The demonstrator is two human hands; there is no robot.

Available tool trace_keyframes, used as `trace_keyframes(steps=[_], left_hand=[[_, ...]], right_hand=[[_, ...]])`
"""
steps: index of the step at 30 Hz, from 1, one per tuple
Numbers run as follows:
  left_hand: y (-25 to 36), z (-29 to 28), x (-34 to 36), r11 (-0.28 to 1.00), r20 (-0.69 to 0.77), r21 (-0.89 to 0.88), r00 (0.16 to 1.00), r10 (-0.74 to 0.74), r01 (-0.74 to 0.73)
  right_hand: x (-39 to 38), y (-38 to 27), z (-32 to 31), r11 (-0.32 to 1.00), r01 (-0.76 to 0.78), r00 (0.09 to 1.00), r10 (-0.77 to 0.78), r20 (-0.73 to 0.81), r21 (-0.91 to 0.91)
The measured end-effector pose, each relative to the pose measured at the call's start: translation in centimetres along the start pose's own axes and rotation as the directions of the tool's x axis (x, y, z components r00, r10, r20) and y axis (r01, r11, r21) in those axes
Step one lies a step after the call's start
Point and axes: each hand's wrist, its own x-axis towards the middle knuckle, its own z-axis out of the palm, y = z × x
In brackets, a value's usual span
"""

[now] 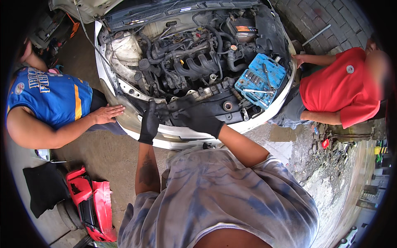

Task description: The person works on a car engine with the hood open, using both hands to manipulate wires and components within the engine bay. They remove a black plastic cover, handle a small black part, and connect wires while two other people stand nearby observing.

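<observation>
Both my hands wear black gloves at the front edge of the car's open engine bay. My left hand is upright beside the headlight, its visible fingers stretched out and apart, with no held thing showing. My right hand reaches left over the black plastic front cover. Its fingers blur into the dark parts beneath, so I cannot see whether it holds anything. Behind my hands lies the engine with its hoses and manifold. An open blue tool case with sockets and wrenches rests on the bay's right front.
A person in a blue jersey stands left, one hand by the headlight. A person in a red shirt stands right, one hand on the fender. The white front bumper lies before me. Red car parts lie lower left.
</observation>
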Motion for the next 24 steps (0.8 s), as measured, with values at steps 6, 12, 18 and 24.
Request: trace_keyframes(steps=[6,12,18,24], left_hand=[[4.7,-1.4,-9.4,0.982,0.053,-0.186,0.998,-0.014,0.024],[0.7,-1.3,-10.0,0.906,-0.3,0.361,0.893,0.337,-0.22],[0.6,1.8,-6.6,0.903,-0.125,0.297,0.924,0.36,-0.312],[-0.7,2.5,-4.8,0.947,0.02,-0.009,0.947,0.321,-0.321]], right_hand=[[-9.0,18.7,0.2,0.721,-0.536,0.823,0.563,-0.08,-0.44],[-8.8,20.5,2.4,0.623,-0.705,0.708,0.645,-0.288,-0.339],[-7.0,20.7,0.8,0.833,-0.523,0.847,0.486,-0.214,-0.179],[-2.4,8.5,-1.7,0.934,0.04,0.996,-0.01,-0.087,0.356]])
